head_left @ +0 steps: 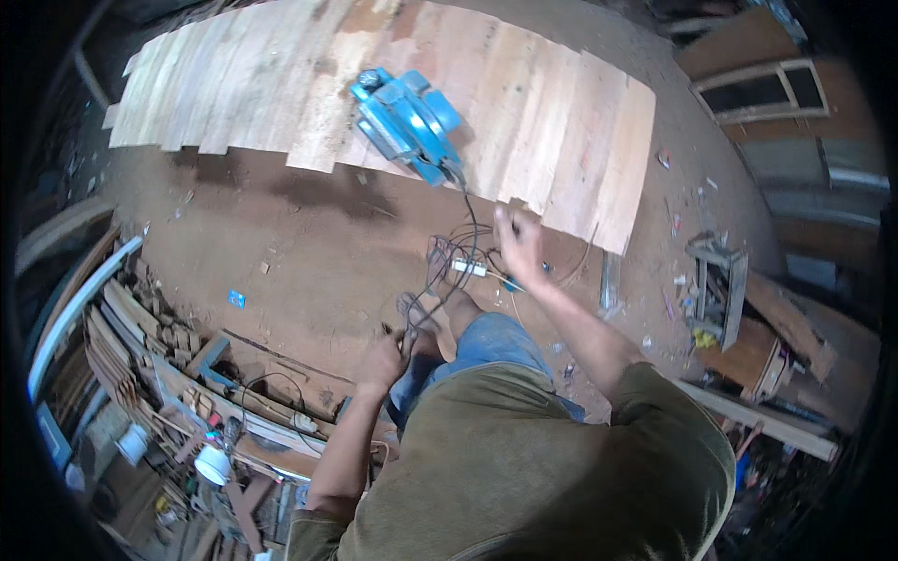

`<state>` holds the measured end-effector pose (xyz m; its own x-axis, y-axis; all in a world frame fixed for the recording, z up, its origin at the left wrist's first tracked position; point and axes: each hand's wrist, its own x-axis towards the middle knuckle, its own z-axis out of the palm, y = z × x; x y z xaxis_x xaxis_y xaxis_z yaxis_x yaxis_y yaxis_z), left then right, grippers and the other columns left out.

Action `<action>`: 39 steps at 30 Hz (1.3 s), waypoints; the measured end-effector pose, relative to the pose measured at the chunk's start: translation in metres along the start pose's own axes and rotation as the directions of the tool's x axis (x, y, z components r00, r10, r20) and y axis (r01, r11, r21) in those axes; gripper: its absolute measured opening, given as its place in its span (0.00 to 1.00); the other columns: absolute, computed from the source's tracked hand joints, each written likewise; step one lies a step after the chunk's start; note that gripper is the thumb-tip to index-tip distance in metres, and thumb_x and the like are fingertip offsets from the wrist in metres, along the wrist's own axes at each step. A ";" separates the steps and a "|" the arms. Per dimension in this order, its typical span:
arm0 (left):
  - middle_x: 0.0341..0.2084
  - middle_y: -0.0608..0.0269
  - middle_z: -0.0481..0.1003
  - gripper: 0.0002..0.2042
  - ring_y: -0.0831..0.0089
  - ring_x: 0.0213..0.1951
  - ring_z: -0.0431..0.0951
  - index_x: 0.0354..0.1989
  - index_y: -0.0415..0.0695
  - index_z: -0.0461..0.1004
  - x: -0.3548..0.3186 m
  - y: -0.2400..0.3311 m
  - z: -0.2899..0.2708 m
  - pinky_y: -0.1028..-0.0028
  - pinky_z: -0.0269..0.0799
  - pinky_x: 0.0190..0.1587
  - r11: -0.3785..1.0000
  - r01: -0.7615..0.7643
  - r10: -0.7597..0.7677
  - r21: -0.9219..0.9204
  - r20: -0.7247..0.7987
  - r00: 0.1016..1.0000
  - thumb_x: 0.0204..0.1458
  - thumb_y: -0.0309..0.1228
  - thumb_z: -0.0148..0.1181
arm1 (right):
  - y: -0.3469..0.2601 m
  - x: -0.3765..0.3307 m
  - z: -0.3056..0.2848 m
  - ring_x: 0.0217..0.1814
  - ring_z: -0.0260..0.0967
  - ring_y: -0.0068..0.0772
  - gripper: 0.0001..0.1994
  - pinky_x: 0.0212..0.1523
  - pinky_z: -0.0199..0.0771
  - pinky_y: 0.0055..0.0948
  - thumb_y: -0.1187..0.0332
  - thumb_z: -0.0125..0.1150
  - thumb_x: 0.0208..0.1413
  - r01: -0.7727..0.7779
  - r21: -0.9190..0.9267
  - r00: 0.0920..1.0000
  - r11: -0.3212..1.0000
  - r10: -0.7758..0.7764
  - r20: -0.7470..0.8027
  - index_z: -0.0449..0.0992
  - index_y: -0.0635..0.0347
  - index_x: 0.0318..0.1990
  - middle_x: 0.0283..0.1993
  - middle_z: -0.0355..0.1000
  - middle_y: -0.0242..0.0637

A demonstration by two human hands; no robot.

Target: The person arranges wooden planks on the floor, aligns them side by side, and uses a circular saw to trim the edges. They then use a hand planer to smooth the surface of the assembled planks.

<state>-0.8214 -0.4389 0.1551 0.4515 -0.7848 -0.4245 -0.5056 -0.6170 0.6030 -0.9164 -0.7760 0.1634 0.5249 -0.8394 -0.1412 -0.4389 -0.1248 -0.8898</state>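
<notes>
A blue electric planer [408, 120] rests on a tabletop of joined wooden boards [234, 89], close to its near edge. Its dark power cord [470, 208] drops over that edge and loops down toward me. My left hand [382, 363], low and left of my knees, is closed around the cord. My right hand [520, 245] is raised just below the near edge of the boards, its fingers curled closed; what they hold, if anything, does not show. Beneath it, a white power strip [469, 267] lies among tangled cable by my feet.
Stacked timber offcuts [140, 327] crowd the left side, with white containers [213, 464] farther down. On the right, a small wooden stool-like frame [718, 290] stands near leaning boards and a framed panel [762, 92]. Scraps and a blue packet [237, 298] litter the earthen floor.
</notes>
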 end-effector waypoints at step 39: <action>0.14 0.79 0.56 0.14 0.86 0.14 0.52 0.29 0.53 0.68 -0.049 -0.075 -0.250 0.80 0.46 0.16 0.404 0.045 -0.631 -0.914 -0.242 0.737 0.67 0.45 0.52 | 0.063 -0.028 -0.559 0.20 0.46 0.23 0.09 0.25 0.53 0.26 0.71 0.44 0.70 0.276 0.827 0.726 0.490 0.458 -0.513 0.66 0.69 0.48 0.21 0.48 0.25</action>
<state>-0.6215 -0.3396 0.2996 0.8300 -0.1754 -0.5294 0.4879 -0.2316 0.8416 -1.3670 -1.0560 0.3539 -0.1947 -0.9378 -0.2875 0.5331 0.1449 -0.8335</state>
